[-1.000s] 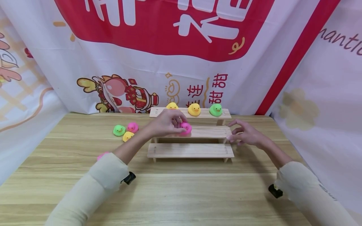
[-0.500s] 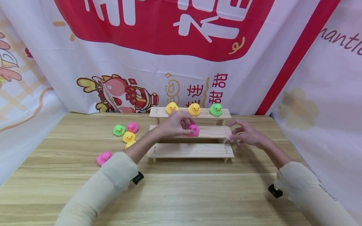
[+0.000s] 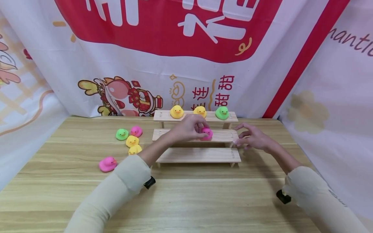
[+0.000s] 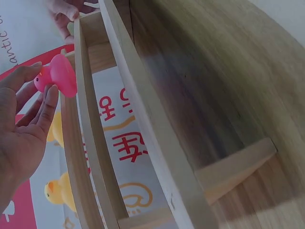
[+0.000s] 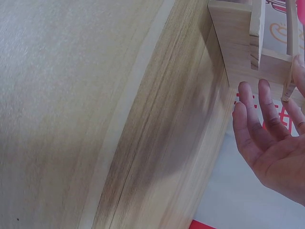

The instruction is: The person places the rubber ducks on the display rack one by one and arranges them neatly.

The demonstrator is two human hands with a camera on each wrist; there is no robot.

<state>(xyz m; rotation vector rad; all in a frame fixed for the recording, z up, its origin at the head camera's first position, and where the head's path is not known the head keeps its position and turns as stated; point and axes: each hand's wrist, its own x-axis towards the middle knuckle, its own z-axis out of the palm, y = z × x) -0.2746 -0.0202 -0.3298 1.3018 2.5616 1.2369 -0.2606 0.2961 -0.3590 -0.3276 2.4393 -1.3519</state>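
My left hand (image 3: 190, 127) pinches a pink rubber duck (image 3: 207, 133) between thumb and fingers, at the right part of the middle shelf of a three-tier wooden stand (image 3: 198, 155). In the left wrist view the pink duck (image 4: 62, 76) is tilted at the shelf edge; whether its base touches the wood I cannot tell. My right hand (image 3: 253, 138) is at the right end of the middle shelf, thumb by its edge, fingers loosely bent. Along the top shelf sit a yellow duck (image 3: 176, 111), another yellow duck (image 3: 200, 111) and a green duck (image 3: 222, 112).
Left of the stand, on the wooden table (image 3: 180, 200), are a green duck (image 3: 122, 134), a pink duck (image 3: 136, 131), a yellow duck (image 3: 132, 141), a second yellow duck (image 3: 135, 149) partly behind my left arm, and a nearer pink duck (image 3: 108, 164). A printed cloth (image 3: 140, 61) hangs behind.
My left hand has slid rightward along the middle shelf with the pink duck. Ducks on the table have come out from behind my left arm. The right hand stays put.
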